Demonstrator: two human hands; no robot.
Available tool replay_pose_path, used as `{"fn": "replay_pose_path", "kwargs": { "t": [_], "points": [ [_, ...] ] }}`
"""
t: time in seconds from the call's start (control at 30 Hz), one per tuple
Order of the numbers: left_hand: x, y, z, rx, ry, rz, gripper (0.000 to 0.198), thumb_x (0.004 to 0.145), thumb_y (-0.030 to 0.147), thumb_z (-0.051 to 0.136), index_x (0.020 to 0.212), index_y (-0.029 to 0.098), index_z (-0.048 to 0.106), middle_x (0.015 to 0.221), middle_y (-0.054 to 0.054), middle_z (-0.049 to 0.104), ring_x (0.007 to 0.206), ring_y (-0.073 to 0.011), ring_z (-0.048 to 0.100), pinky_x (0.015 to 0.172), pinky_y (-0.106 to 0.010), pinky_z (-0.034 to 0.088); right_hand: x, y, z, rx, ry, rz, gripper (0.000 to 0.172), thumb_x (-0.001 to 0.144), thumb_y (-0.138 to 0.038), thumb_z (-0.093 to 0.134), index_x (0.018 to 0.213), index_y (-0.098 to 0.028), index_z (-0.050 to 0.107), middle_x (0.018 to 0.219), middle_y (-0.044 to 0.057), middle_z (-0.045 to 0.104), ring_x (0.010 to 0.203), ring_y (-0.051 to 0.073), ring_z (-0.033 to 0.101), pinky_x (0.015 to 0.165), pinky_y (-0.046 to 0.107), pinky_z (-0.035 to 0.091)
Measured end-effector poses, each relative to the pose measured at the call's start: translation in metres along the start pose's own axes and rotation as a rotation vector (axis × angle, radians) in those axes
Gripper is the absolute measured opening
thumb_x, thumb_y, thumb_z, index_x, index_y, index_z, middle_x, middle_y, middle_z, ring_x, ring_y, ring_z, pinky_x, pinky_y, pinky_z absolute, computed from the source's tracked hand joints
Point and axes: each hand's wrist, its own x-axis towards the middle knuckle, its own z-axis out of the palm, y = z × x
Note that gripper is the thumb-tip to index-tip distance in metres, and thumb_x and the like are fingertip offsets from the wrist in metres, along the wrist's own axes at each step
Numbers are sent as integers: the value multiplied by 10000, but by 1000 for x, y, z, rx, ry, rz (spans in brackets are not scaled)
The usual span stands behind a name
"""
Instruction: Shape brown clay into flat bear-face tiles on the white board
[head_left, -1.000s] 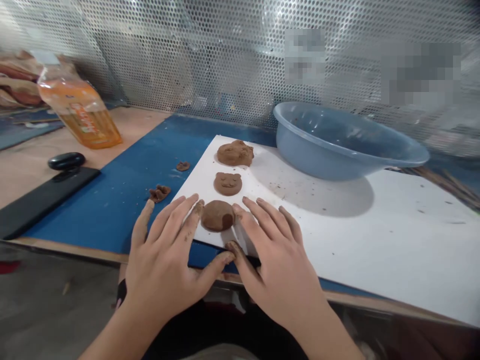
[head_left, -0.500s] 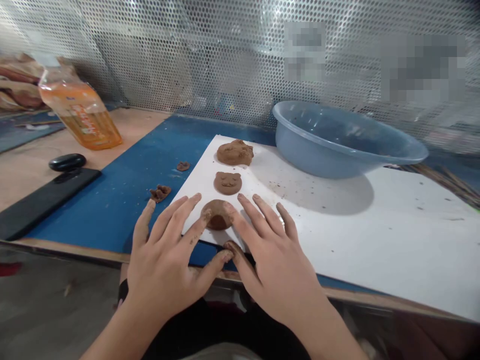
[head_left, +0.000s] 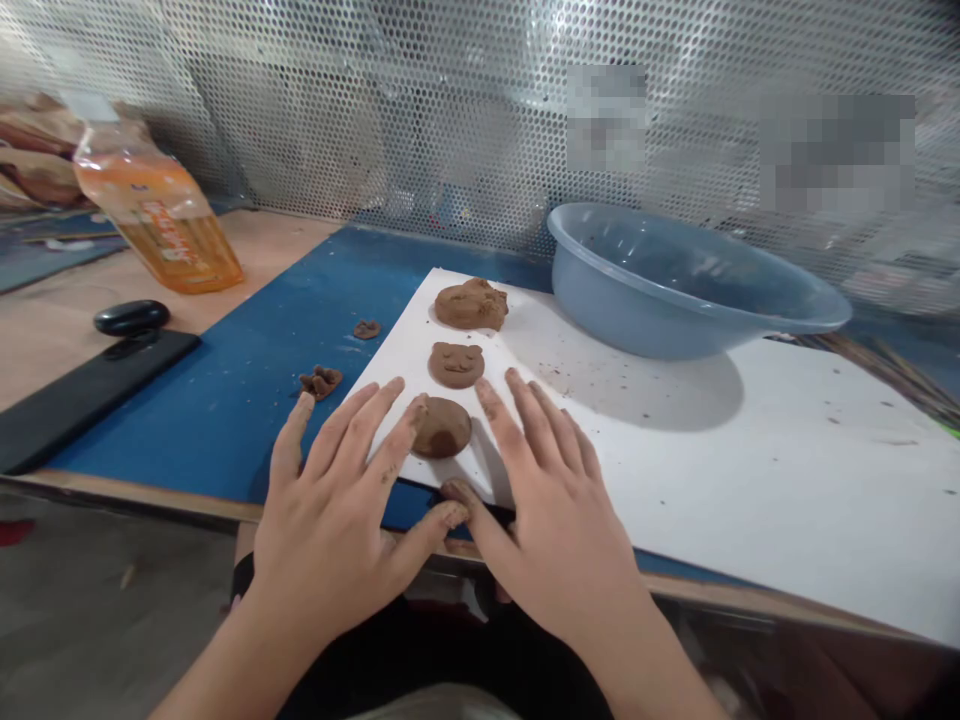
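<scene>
Left hand [head_left: 337, 510]: resting open, fingers apart, gripping nothing, forefinger touching the clay disc [head_left: 442, 428].
Right hand [head_left: 555, 530]: resting open on the white board [head_left: 675, 500], fingers apart, thumb at its near edge.
Between hands: disc lying on the board, seemingly being flanked to keep it steady.
Beyond fingertips: bear-faced clay disc [head_left: 456, 365] lying on the board; blue plastic basin [head_left: 622, 320] standing further right.
Far left of left hand: orange plastic bottle [head_left: 157, 215] leaning, its lettering unreadable.

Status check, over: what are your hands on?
Left hand open, fingertip at the round clay patty. Right hand open, beside it, over the white board. Nothing between hands and clay.
</scene>
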Motion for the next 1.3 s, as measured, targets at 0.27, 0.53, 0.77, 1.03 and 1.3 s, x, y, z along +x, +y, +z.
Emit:
{"fn": "replay_pose_path", "kwargs": {
  "t": [0.27,0.53,0.77,1.03,1.3],
  "points": [
    [-1,-2,-1,15,-62,61,732,1100,616,639,1710,216,583,1916,-112,490,1758,-327,471,1614,-503,48,-1,-1,5,-3,5,64,638,1244,-524,503,1831,-273,488,1963,137,448,1829,467,411,1401,846,454],
    [0,-2,0,32,-86,56,723,1105,634,626,1714,247,586,1931,-99,468,1754,-329,474,1602,-512,41,-1,1,4,-37,-21,3,716,1230,-493,499,1895,-257,378,2001,164,345,1836,492,388,1373,895,451],
    [0,-2,0,31,-94,51,742,1112,645,606,1731,236,580,1947,-90,448,1762,-324,472,1608,-494,27,-2,0,4,-40,-79,1,706,1222,-460,500,1888,-240,416,1989,149,379,1847,482,369,1413,894,398],
    [-2,0,4,51,-76,15,835,1119,672,564,1799,190,506,1956,-78,438,1768,-305,464,1623,-462,5,0,1,0,-52,-153,-52,721,1228,-506,530,1912,-315,404,2029,92,252,1881,473,279,1434,909,336],
    [-4,-6,4,30,-158,-138,979,1145,752,386,1899,145,236,1995,-118,340,1839,-328,381,1539,-538,244,8,-3,-6,-27,-223,166,820,1246,-697,359,1936,-253,358,2027,64,257,1907,415,215,1501,821,279]
  ]
}}
